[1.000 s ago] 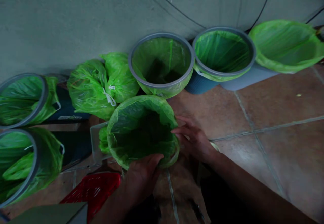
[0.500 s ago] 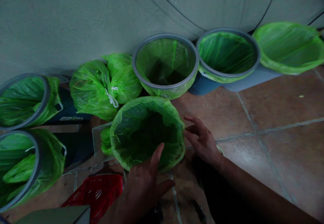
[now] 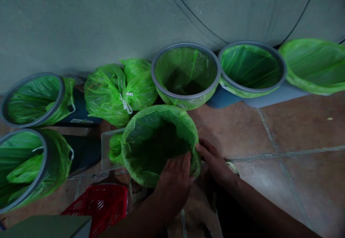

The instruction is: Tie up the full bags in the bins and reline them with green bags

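Note:
A bin lined with a green plastic bag [image 3: 132, 166] stands in the middle, its liner folded over the rim. My left hand [image 3: 175, 180] reaches over the near right part of this rim, fingers together inside the opening and thumb low by the edge, closed on the liner. At the right side of the same rim is my right hand [image 3: 212, 159], its thumb and fingers pinching the liner edge from outside. The bottom of the bin is too dark to make out.
Behind stand lined bins with grey rings [image 3: 185, 96] [image 3: 253, 87] and a ringless lined bin [image 3: 315, 65]. Tied green bags [image 3: 107, 94] lie behind left. Two bins [image 3: 60, 98] [image 3: 45, 159] are at left, a red basket [image 3: 107, 202] and box [image 3: 51, 227] in front.
My left hand has moved right and up to the rim, its spread fingers now drawn together. My right hand has closed in on the liner edge. The view has shifted slightly.

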`<state>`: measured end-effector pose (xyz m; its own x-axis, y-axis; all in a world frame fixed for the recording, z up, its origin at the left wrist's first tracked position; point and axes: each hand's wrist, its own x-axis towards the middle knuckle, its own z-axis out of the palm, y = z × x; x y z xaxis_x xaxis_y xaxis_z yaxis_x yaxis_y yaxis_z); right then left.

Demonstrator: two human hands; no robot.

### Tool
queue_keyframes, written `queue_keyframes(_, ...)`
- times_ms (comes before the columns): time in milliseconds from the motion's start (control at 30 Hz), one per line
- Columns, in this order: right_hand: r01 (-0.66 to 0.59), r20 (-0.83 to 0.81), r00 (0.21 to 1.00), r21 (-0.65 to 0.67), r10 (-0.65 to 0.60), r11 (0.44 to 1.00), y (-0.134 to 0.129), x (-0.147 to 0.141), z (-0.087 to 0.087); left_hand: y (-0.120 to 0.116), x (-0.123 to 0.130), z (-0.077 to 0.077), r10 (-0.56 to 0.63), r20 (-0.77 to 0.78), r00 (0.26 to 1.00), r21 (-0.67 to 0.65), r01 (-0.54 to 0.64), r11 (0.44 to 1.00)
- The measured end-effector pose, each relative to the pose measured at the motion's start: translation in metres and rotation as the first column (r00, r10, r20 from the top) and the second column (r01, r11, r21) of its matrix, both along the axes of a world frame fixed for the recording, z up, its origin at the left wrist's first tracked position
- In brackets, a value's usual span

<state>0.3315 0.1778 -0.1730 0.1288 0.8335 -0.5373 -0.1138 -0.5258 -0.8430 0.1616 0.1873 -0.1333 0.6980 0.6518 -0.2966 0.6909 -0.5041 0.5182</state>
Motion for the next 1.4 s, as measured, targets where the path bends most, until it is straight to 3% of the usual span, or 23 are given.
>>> queue_keyframes(133,-0.15,0.294,0.949,0.104,0.113,0.983,0.001,-0.006,-0.004,-0.002,-0.013,-0.008,-0.101,-0.243,0.965,-0.15,0.065,0.986)
queue_keyframes(300,-0.226,0.545,0.826,0.077,0.148,0.971,0.002,-0.01,-0.004,0.003,-0.017,-0.004,-0.146,-0.246,0.958,-0.169,0.106,0.98)
queue_keyframes(500,-0.252,0.692,0.704,0.032,0.16,0.967,0.012,-0.016,-0.006,0.001,-0.019,-0.008,-0.118,-0.232,0.966,-0.132,0.088,0.987)
queue_keyframes(667,-0.271,0.701,0.669,-0.081,0.248,0.959,0.011,-0.013,-0.001,0.008,-0.03,-0.008,-0.148,-0.16,0.976,-0.171,0.121,0.978)
queue_keyframes(767,-0.249,0.677,0.698,-0.076,0.234,0.965,0.019,-0.001,0.013,0.025,-0.052,0.01,-0.013,-0.019,1.0,-0.153,0.01,0.988)
queue_keyframes(833,-0.221,0.675,0.716,-0.022,0.177,0.975,0.036,0.014,0.027,0.039,-0.073,0.024,0.168,0.101,0.981,-0.116,-0.156,0.981)
queue_keyframes(900,-0.171,0.717,0.69,0.035,0.095,0.985,0.066,0.031,0.041,0.052,-0.093,0.034,0.348,0.182,0.92,-0.089,-0.337,0.937)
queue_keyframes(967,-0.104,0.794,0.605,0.01,0.055,0.995,0.106,0.049,0.051,0.062,-0.109,0.038,0.474,0.232,0.85,-0.092,-0.466,0.88)
queue_keyframes(1033,0.006,0.888,0.459,-0.04,0.033,0.999,0.146,0.062,0.056,0.067,-0.119,0.036,0.558,0.258,0.788,-0.114,-0.549,0.828)
queue_keyframes(1100,0.092,0.939,0.338,-0.1,0.064,0.991,0.178,0.069,0.058,0.065,-0.124,0.032,0.618,0.265,0.74,-0.147,-0.603,0.784)
queue_keyframes(1167,0.133,0.952,0.286,-0.152,0.109,0.979,0.197,0.072,0.057,0.059,-0.127,0.027,0.658,0.259,0.707,-0.194,-0.629,0.753)
queue_keyframes(1400,0.152,0.951,0.265,-0.205,0.16,0.967,0.204,0.08,0.064,0.045,-0.145,0.026,0.735,0.306,0.606,-0.315,-0.664,0.678)
